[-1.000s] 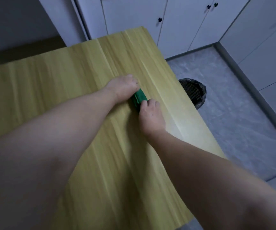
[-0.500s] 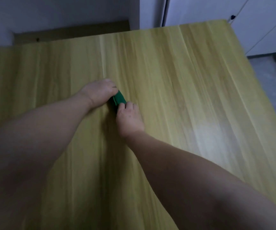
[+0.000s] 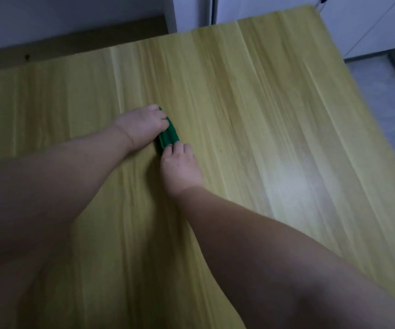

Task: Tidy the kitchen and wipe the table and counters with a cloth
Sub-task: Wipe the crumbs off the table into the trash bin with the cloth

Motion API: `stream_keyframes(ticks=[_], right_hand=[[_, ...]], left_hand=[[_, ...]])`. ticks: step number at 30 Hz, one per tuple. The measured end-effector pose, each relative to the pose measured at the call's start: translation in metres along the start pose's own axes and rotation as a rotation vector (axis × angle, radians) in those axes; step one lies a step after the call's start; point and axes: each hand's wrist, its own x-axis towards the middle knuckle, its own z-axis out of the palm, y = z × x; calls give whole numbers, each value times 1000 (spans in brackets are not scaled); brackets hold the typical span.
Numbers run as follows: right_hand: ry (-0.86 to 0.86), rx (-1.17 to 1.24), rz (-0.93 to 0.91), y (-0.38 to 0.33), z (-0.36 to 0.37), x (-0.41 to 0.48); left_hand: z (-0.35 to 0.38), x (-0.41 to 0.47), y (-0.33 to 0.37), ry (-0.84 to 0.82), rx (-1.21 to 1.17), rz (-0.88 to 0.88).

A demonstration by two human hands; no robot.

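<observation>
We see the green cloth (image 3: 169, 136) folded into a narrow wad, lying on the yellow wood-grain table (image 3: 262, 103) near its middle, well apart from every edge in view. The left hand (image 3: 142, 125) covers the cloth's far end with its fingers curled down over the fabric, gripping it. The right hand (image 3: 179, 165) meets the near end, its bent fingertips clamped on the fold, so both hands hold the one wad between them. Both forearms reach in from the bottom of the view and cross much of the near tabletop.

A broad stretch of board, with a pale patch of glare on it, runs from the cloth to the right edge, which slants down towards the lower right. Beyond that edge lies grey floor (image 3: 393, 103). The far edge sits close to a dark brown strip (image 3: 73, 43), and the far right corner comes near white cabinets (image 3: 357, 20).
</observation>
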Motion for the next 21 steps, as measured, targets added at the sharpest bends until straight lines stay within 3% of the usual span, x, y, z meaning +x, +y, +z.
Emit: stream_keyframes(ticks=[4,14,21], right_hand=[[115,-69,99,65,-16,18],[187,-167,270,292,-72,45],[198,-232,377,393,-105,46]], left_hand=[[-30,74,24,6,21,54],[-113,300,126,93,2,122],[-158,396,185,126,94,224]])
